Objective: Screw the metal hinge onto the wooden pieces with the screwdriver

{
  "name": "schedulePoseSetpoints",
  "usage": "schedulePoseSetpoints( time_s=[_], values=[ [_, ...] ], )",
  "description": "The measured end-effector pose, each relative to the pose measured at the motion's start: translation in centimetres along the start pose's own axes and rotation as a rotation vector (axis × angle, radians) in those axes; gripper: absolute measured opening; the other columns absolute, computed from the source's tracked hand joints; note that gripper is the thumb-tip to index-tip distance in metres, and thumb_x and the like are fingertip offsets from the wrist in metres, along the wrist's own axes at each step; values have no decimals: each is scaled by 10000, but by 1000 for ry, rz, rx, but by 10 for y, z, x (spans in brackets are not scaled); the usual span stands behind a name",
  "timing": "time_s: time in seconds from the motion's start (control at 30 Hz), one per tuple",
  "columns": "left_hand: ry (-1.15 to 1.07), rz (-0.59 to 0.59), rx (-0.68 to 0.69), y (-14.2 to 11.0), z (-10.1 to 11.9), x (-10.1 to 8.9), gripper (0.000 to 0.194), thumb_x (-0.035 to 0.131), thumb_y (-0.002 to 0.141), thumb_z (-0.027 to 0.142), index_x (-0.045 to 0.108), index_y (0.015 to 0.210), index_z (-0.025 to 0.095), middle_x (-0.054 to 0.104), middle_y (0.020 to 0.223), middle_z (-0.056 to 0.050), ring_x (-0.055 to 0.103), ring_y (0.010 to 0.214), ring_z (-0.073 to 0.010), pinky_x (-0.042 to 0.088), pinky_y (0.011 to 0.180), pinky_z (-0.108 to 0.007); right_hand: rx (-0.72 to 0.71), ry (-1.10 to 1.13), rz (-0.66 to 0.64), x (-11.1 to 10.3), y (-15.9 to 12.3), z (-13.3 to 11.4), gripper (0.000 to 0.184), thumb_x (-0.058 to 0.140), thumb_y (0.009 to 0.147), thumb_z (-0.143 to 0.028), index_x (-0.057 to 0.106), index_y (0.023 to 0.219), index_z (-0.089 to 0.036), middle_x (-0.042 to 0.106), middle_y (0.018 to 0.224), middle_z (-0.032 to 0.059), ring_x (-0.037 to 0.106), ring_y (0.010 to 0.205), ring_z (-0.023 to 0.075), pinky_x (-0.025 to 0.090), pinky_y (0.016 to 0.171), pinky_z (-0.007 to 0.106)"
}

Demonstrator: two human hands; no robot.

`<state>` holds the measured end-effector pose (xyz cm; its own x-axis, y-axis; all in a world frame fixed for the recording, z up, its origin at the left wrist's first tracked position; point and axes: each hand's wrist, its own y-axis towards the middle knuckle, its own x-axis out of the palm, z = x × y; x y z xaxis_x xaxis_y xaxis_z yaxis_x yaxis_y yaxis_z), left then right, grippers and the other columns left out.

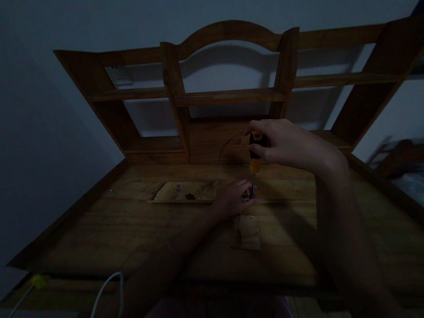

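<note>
My right hand is wrapped around the yellow and black handle of a screwdriver, held upright with its shaft pointing down. Low on the desk, my left hand has its fingers closed around a small metal piece, too dark to name. The screwdriver's tip reaches down to that piece, beside my left fingertips. A flat wood piece with worn edges lies to the left of my left hand. Nearer to me, a small wood block lies just below that hand.
The wooden desk carries a shelf unit along its back, against the wall. A small screw-like object lies at the left. A white cable loops at the front left, near a yellow object. The room is dim.
</note>
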<state>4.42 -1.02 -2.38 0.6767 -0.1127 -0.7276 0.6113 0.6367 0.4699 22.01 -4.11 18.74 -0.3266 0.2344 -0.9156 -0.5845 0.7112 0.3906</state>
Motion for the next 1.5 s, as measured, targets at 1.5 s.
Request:
schedulePoseSetpoints(
  time_s=[1.5],
  values=[
    [4, 19, 17, -1, -4, 3, 216, 660, 897, 307, 596, 1061, 184, 596, 928, -27, 580, 851, -166, 462, 748, -270, 82, -40, -13, 2, 1, 6, 369, 555, 919, -488, 649, 1117, -192, 712, 996, 94, 662, 927, 276, 473, 778, 352]
  ],
)
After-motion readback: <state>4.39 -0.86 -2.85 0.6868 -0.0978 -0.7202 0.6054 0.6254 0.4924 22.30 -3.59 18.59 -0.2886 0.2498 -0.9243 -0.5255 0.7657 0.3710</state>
